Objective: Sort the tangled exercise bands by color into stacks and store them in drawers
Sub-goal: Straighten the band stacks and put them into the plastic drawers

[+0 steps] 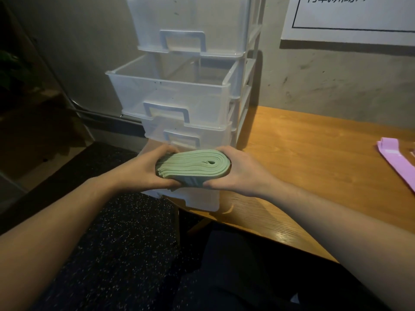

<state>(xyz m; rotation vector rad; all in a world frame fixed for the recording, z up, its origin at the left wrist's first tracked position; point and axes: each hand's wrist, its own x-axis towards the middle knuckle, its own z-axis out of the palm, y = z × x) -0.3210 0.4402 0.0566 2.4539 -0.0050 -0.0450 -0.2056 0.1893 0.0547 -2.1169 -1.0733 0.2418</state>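
Observation:
A thick stack of pale green exercise bands [193, 168] is held between both hands in front of a clear plastic drawer unit [243, 95]. My left hand [143, 169] grips the stack's left end, fingers curled over its far edge and thumb under the near side. My right hand [238, 170] grips the folded right end the same way. The second drawer [170, 93] is pulled out and looks empty. The drawer above [190, 25] and the one below [186, 135] are pushed in. Purple bands [397, 160] lie on the table at the far right.
The drawer unit stands on the left corner of a wooden table [303, 153] against a grey wall. A white poster [350, 19] hangs on the wall at top right. Dark speckled floor [125, 243] lies below my arms.

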